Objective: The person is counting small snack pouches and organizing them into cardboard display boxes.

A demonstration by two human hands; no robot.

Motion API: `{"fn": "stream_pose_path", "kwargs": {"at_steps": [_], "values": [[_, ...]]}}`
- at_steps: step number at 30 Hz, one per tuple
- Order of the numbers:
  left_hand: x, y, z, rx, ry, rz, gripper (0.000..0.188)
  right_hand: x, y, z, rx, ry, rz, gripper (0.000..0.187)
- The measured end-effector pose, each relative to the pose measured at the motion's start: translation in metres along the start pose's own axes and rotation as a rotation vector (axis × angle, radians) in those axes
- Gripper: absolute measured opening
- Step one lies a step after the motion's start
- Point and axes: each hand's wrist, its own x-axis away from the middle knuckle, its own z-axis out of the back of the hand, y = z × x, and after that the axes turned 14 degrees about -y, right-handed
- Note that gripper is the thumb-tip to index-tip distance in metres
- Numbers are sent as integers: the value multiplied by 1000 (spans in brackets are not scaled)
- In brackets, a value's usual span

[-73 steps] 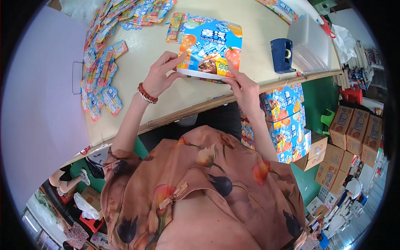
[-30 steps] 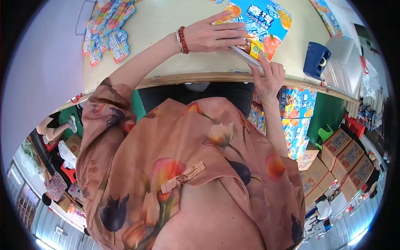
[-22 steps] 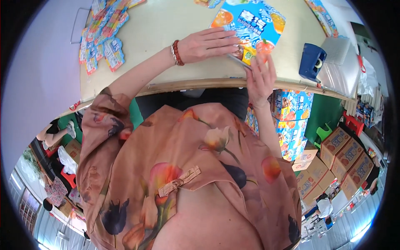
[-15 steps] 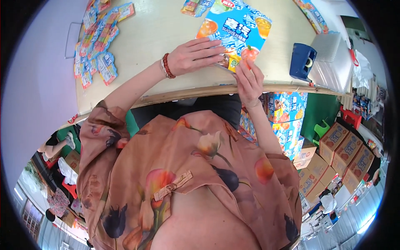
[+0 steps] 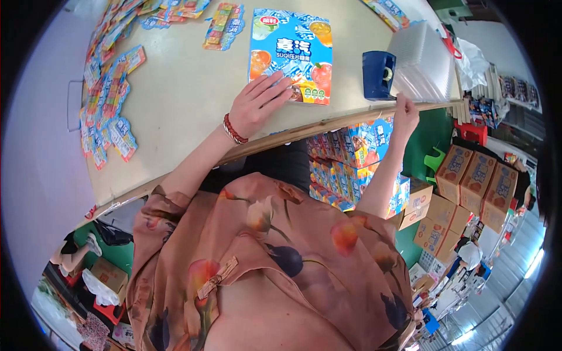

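Note:
A bright blue candy box (image 5: 293, 55) with fruit pictures lies near the front edge of the table. My left hand (image 5: 255, 106) rests on its lower left corner, fingers stretched out over the printed face. To the right of the box stands a dark blue tape dispenser (image 5: 374, 76) with a small roll in it. My right hand (image 5: 406, 114) is at the dispenser's near end, by the table edge, thumb and fingers pinched together. Whatever is between those fingertips is too small to make out.
Several colourful candy packs (image 5: 111, 88) lie spread at the left, with another pack (image 5: 224, 26) beside the box. Stacked clear plastic trays (image 5: 418, 61) stand right of the dispenser. Below the table edge are more blue boxes (image 5: 351, 158); brown cartons (image 5: 462, 181) are stacked further right.
My right hand has let go of the box's lower right corner and moved right to the tape dispenser. My left hand stays on the box. The whole view has shifted.

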Motion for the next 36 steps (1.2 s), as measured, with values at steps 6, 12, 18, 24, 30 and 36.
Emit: {"fn": "stream_pose_path", "kwargs": {"at_steps": [6,12,18,24,30,36], "values": [[-7,0,-3,0,-12,-5,37,-43,31,8,-357,-310,-12,29],[-5,-1,-3,-6,-17,2,34,-35,26,2,-509,-334,-145,21],[-4,0,-2,-15,-37,8,35,-14,34,11,-687,-209,-62,18],[-5,2,-5,-10,-12,22,34,17,64,-23,-881,-250,-40,13],[-7,4,-6,-2,-8,34,33,13,42,-53,-872,-95,-87,12],[-20,12,-17,15,20,83,33,49,7,-57,-949,-265,-59,10]]}}
